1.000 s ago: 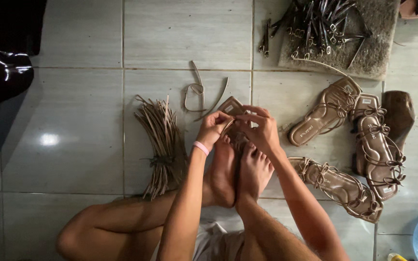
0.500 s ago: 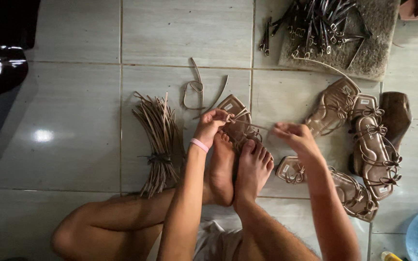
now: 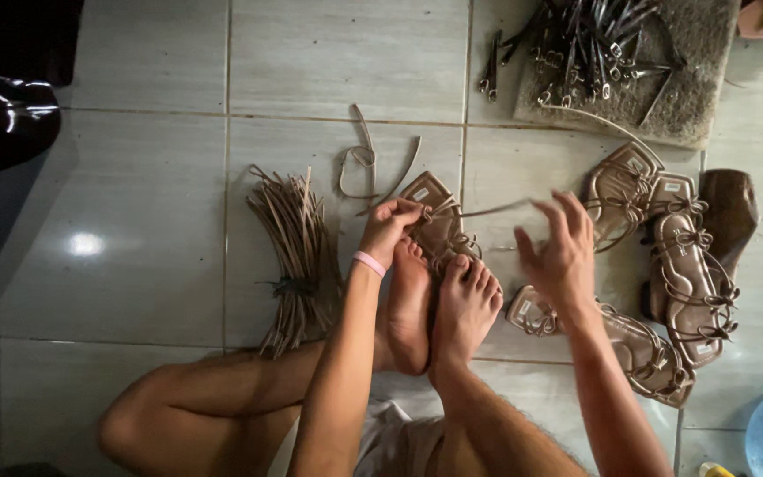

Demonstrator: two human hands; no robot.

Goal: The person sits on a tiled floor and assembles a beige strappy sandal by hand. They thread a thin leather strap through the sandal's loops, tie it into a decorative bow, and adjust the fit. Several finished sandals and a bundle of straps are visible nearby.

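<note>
Right hand (image 3: 558, 252) has lifted, fingers spread; left hand (image 3: 390, 225) still pinches sandal (image 3: 439, 225).

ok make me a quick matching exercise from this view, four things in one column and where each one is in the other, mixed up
Things
1. bundle of tan strips
2. pile of metal tools
3. pink band
4. sandal being strapped

Places
A. on the left wrist
B. on the grey mat at the top right
C. on the tiled floor, left of the feet
D. under the toes of both feet, with the left hand on its strap

Pairs: 1-C, 2-B, 3-A, 4-D
</note>
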